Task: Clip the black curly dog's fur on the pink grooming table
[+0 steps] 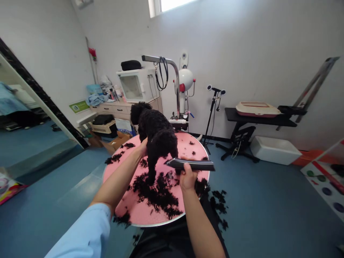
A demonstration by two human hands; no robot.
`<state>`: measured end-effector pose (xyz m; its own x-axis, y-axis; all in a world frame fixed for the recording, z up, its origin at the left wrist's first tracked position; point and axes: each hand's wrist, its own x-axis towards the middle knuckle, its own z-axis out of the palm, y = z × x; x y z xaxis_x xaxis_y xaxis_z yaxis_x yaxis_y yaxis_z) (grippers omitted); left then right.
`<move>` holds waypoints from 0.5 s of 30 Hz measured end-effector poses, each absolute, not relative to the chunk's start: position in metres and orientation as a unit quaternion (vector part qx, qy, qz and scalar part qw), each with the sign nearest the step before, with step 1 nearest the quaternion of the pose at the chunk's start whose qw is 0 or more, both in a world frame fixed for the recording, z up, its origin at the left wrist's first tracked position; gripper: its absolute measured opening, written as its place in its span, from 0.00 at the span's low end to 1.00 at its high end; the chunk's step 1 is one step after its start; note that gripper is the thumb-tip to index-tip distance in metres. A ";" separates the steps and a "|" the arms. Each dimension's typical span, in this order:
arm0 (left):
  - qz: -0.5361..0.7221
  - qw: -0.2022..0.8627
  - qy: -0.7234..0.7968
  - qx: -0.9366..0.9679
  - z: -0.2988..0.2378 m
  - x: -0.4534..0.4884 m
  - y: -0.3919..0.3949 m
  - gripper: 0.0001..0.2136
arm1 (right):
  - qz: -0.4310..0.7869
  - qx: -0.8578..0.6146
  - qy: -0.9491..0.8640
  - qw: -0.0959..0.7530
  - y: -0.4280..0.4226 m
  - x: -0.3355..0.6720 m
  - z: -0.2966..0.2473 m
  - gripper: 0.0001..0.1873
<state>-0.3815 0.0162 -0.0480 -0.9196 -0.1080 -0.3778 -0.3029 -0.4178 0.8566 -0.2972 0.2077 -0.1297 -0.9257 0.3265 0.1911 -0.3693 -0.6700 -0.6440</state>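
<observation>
A curly black dog (160,129) stands on a round pink table (125,204), its rear toward me and its head turned to the left. My left hand (143,147) reaches against the dog's left flank, and its fingers are hidden behind the body. Wrapped in my right hand (188,176) is a black and silver hair clipper (197,165), with its blade end pointing left, close to the dog's hind leg. I cannot tell whether the blade touches the coat. Clumps of cut black hair (158,191) cover much of the near tabletop.
Beyond the dog rises a metal grooming arm (177,82) with a black loop leash (162,75). A white cabinet dryer (137,86) sits on drawers at the back left. To the right are a stand (211,118) and a black table (258,118). More hair (219,202) lies on the floor.
</observation>
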 end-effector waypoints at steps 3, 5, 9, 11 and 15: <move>0.824 0.052 0.535 -0.181 -0.048 -0.382 0.018 0.23 | 0.866 0.104 -0.393 0.290 0.212 -0.293 -0.106 0.17; 0.821 0.049 0.544 -0.167 -0.051 -0.383 0.019 0.23 | 0.813 0.165 -0.475 0.293 0.209 -0.292 -0.098 0.18; 0.819 0.053 0.551 -0.151 -0.054 -0.384 0.020 0.20 | 0.735 0.186 -0.585 0.290 0.208 -0.284 -0.105 0.17; 0.825 0.051 0.546 -0.136 -0.054 -0.383 0.020 0.16 | 0.733 0.178 -0.561 0.339 0.212 -0.279 -0.108 0.18; 0.832 0.024 0.546 -0.095 -0.050 -0.383 0.022 0.12 | 0.699 0.211 -0.532 0.429 0.209 -0.282 -0.103 0.21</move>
